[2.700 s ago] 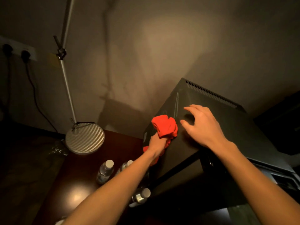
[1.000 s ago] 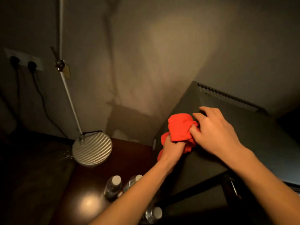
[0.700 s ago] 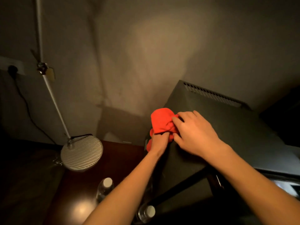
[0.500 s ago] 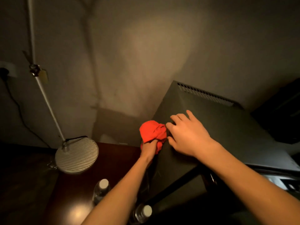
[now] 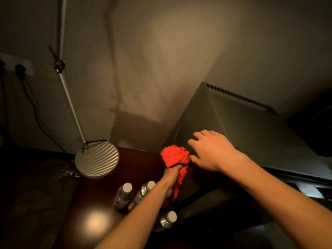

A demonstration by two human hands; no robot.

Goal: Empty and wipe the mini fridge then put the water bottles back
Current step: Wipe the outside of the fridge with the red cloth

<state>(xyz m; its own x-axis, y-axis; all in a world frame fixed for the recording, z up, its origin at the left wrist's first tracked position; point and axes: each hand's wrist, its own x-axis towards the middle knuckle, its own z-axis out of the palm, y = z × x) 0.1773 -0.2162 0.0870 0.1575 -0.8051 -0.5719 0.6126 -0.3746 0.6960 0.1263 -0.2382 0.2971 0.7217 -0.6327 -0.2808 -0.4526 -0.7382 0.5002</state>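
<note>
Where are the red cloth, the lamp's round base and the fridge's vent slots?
red cloth [image 5: 173, 155], head view, bunched top above the fist.
lamp base [image 5: 98, 159], head view, middle of ribbed disc.
vent slots [image 5: 237, 98], head view, mid-row along the fridge's back edge.

three water bottles [image 5: 123, 194], one cloth [image 5: 175, 157], one lamp [image 5: 97, 159]

cloth [image 5: 175, 156]: red-orange | fridge [image 5: 248, 130]: dark grey, slotted vent strip along back edge | lamp base [image 5: 97, 159]: silver, ribbed stripes | bottles [image 5: 124, 194]: clear, white caps | table [image 5: 93, 212]: dark reddish-brown, glossy | wall [image 5: 179, 42]: beige
</note>
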